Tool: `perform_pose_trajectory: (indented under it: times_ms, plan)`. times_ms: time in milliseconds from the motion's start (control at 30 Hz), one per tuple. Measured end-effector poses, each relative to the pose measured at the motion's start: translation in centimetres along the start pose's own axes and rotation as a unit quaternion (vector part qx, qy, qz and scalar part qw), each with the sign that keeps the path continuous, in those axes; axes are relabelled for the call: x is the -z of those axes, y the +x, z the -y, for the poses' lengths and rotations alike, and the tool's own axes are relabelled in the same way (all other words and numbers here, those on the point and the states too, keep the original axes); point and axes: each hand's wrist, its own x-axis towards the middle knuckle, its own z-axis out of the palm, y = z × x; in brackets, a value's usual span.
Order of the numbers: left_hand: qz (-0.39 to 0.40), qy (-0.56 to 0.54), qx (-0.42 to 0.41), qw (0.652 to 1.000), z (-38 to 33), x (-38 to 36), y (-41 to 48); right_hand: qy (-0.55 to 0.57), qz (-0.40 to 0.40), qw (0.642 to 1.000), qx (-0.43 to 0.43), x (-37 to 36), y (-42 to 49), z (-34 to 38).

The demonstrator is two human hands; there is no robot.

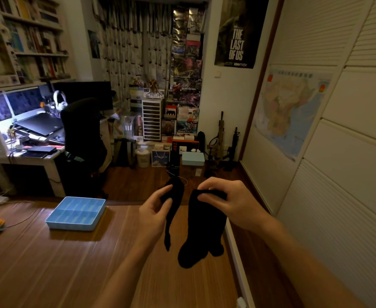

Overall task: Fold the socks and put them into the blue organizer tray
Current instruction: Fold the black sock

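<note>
1. Head view: the left hand (158, 210) pinches the upper part of the thin-looking sock (169, 227) between thumb and fingers. The right hand (233, 203) grips the cuff of the broad sock (204, 230), fingers curled over its top edge. Both hands are closed on cloth.
2. Both black socks hang in the air over the near right part of the wooden table (49, 263). They are side by side, near each other but apparently apart. I cannot tell whether the toe ends brush the tabletop.
3. Relative to the grips, each sock hangs straight down below its hand. A short bit of the thin-looking sock sticks up above the left fingers, while the broad sock is held right at its opening.
4. Handling, as I judge it: these are light, soft and limp, with no stiffness of their own. They will droop from whatever point is held and fold without resistance. Knit cloth is not slippery or fragile, so a light pinch should do.
5. The best holds are probably cuff and toe. Laying the socks flat together on the table should make a neat fold easier than working in mid-air.
6. The blue tray (71, 226) sits on the table to the left, well apart from both hands. No sock shows in its compartments.
</note>
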Motion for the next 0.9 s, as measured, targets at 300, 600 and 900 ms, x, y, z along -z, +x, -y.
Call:
perform_pose_trajectory:
  times_ms: [300, 600, 900]
  plan:
    - [0.145, -0.067, 0.072, 0.984, -0.7, -0.3, 1.2, -0.081, 0.009, 0.997, 0.007, -1.2, 0.1, -0.7]
    - [0.244, -0.202, 0.12, 0.941, -0.2, -1.1, 0.3, -0.165, -0.07, 0.983, 0.025, -2.2, -0.1, -1.7]
    - [0.271, -0.23, 0.137, 0.925, -1.2, -1.3, 0.3, -0.16, -0.102, 0.982, 0.008, -2.4, -0.4, -1.3]
